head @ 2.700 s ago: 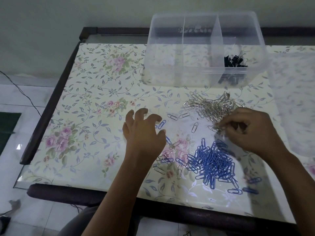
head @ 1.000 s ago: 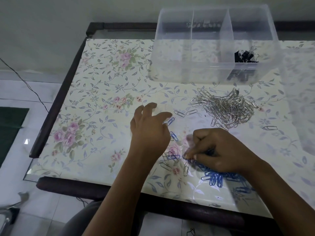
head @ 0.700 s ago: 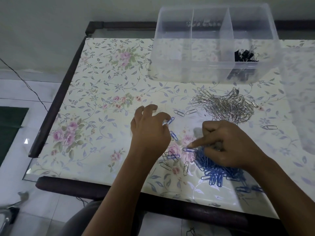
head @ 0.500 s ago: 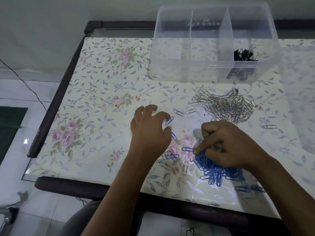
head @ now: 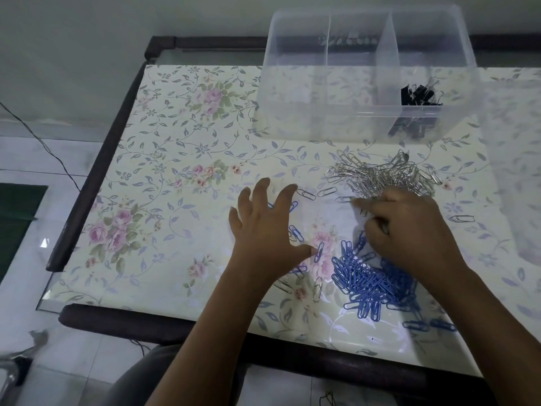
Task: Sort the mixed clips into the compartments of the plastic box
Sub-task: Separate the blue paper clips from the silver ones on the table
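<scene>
Hiding fingertips, right hand [head: 409, 235] over clips [head: 371, 276]

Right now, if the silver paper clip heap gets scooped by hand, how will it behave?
The silver paper clip heap looks interlocked, so a scoop would probably lift a tangled clump, with strays dropping off. The clips are thin wire, likely light, and may slide on the glossy floral table cover. The right hand is at its edge.

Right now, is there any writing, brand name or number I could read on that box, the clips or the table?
None that can be read.
plastic box: raised marks on the far wall, too blurred to read.
floral table cover: only flowers and leaves.
</scene>
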A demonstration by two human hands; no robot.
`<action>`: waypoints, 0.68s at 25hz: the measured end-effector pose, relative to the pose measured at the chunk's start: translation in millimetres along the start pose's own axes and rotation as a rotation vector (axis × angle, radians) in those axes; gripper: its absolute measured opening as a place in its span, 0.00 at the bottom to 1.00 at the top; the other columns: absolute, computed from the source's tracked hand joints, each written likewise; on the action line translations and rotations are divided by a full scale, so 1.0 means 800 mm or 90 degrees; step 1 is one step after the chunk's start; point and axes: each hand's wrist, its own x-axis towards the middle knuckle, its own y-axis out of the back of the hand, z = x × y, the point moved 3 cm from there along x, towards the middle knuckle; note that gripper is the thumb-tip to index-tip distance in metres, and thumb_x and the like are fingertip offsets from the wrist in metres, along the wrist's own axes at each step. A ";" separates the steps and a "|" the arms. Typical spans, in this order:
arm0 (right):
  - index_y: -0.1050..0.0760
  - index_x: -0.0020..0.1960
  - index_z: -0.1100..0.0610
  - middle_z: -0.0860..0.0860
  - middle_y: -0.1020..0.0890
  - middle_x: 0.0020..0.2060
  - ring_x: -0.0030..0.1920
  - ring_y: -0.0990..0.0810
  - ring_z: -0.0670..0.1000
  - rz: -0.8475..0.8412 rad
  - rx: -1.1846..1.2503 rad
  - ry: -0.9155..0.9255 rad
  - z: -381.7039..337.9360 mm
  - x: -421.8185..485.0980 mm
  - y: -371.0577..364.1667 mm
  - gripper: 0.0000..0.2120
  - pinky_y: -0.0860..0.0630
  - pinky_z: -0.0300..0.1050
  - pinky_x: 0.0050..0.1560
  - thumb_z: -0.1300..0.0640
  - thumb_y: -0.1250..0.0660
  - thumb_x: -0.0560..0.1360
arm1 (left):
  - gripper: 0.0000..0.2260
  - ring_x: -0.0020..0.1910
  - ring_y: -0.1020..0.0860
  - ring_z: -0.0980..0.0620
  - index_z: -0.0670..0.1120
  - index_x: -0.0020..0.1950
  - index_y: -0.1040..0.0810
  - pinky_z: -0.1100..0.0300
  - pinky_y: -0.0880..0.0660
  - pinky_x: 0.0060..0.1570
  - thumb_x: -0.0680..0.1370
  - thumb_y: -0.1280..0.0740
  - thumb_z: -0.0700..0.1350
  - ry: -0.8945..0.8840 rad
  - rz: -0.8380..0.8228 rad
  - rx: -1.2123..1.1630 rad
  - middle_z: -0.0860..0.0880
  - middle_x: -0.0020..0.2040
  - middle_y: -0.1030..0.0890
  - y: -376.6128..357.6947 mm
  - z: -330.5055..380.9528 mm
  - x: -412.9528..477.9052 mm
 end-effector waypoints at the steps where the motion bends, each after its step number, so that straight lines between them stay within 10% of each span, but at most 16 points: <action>1: 0.18 0.51 0.59 0.47 0.35 0.30 0.27 0.35 0.49 0.019 0.000 -0.014 0.002 0.001 0.002 0.21 0.36 0.41 0.36 0.59 0.46 0.67 | 0.39 0.75 0.55 0.46 0.58 0.73 0.46 0.44 0.51 0.71 0.68 0.29 0.57 0.009 0.016 -0.020 0.50 0.75 0.52 0.004 -0.003 0.001; 7: 0.19 0.52 0.58 0.48 0.33 0.32 0.28 0.34 0.50 -0.026 0.035 0.056 -0.018 0.001 -0.007 0.21 0.41 0.38 0.31 0.57 0.46 0.68 | 0.24 0.74 0.51 0.46 0.57 0.70 0.35 0.48 0.47 0.70 0.75 0.40 0.41 0.039 0.085 0.030 0.49 0.75 0.43 0.014 -0.014 -0.001; 13: 0.19 0.53 0.57 0.48 0.32 0.33 0.29 0.34 0.47 0.000 0.043 0.040 -0.022 0.004 -0.009 0.22 0.39 0.39 0.34 0.56 0.47 0.68 | 0.33 0.74 0.67 0.43 0.63 0.73 0.47 0.43 0.64 0.71 0.74 0.44 0.37 -0.107 -0.106 0.137 0.52 0.77 0.62 -0.001 0.005 -0.016; 17: 0.19 0.53 0.54 0.46 0.34 0.33 0.30 0.34 0.47 -0.032 0.053 0.063 -0.033 0.006 -0.017 0.20 0.35 0.42 0.36 0.55 0.45 0.68 | 0.32 0.74 0.65 0.42 0.58 0.75 0.52 0.42 0.62 0.71 0.76 0.44 0.39 0.001 -0.039 0.136 0.51 0.77 0.62 0.017 -0.014 -0.016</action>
